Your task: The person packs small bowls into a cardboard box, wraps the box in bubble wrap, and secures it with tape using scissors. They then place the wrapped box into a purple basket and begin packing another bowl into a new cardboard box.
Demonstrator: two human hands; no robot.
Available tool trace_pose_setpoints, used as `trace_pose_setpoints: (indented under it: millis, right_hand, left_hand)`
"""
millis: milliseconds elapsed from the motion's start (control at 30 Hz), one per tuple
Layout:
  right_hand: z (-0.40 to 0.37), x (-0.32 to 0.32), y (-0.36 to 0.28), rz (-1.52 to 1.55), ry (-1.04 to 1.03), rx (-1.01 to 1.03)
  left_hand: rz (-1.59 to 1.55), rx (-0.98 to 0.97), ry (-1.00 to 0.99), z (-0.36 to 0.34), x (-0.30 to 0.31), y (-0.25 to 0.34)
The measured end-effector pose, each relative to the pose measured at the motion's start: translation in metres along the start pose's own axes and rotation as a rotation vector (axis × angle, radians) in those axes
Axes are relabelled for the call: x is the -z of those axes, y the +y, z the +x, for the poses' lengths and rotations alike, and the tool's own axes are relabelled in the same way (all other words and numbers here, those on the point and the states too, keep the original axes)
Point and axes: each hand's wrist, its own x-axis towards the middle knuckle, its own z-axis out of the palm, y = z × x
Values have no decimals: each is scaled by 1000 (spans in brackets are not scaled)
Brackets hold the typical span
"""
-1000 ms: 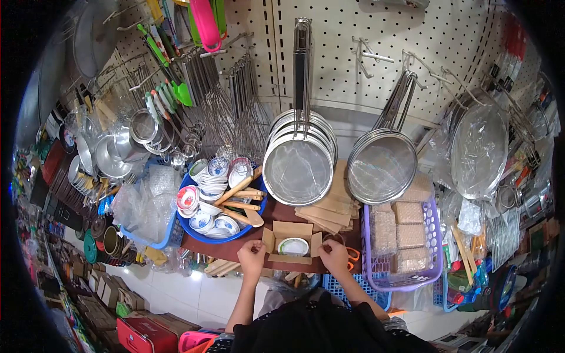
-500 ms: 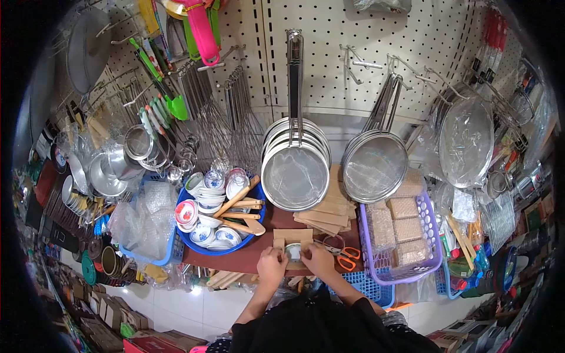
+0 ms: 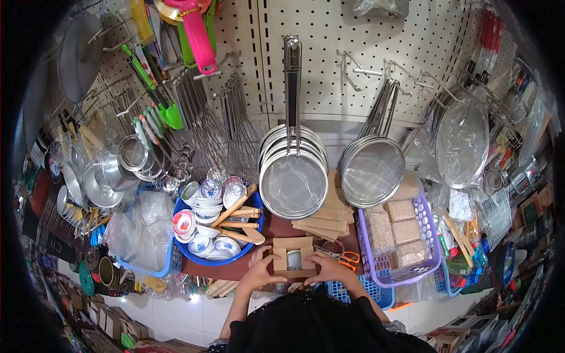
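Left hand (image 3: pixel 259 273), right hand (image 3: pixel 331 270) gripping opposite sides of small brown rectangular cardboard box (image 3: pixel 293 242), pale round dish (image 3: pixel 293 259) inside partly covered, rim indistinct

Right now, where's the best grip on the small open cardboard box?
Probably the outer left and right walls, one hand from each side: the left hand and right hand already flank it. The cardboard box faces open side up, back flap raised, so the flaps look a weaker hold than the walls.
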Motion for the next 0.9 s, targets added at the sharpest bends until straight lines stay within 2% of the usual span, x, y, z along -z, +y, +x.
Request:
trace_pose_setpoints:
  millis: [100, 200, 300, 400, 500, 533, 633, 833, 867, 900]
  right_hand:
    - [3, 3, -6, 101, -15, -75]
    - [9, -4, 3, 149, -25, -268]
    - [8, -32, 10, 116, 258, -264]
    - [10, -48, 0, 82, 466, -310]
    - [13, -49, -3, -24, 492, -254]
    - [17, -47, -4, -8, 563, -214]
    - [21, -21, -23, -181, 572, -134]
    - [25, -24, -11, 41, 416, -186]
    - [25, -23, -10, 101, 435, -123]
    - [23, -23, -8, 33, 407, -100]
  left_hand:
    - [6, 67, -41, 0, -2, -2]
    - [26, 23, -80, 7, -8, -7]
    - [-195, -4, 14, 20, -31, -39]
    - [-359, -24, 201, 22, -35, -29]
    - [-386, -35, 233, 24, -32, -21]
    - [-402, -37, 241, 25, -33, -23]
    - [-380, -23, 228, 28, -34, -24]
    - [-186, 84, 139, 28, -21, -10]
    - [-164, 84, 117, 28, -21, -12]
    - [-142, 84, 97, 28, -21, -13]
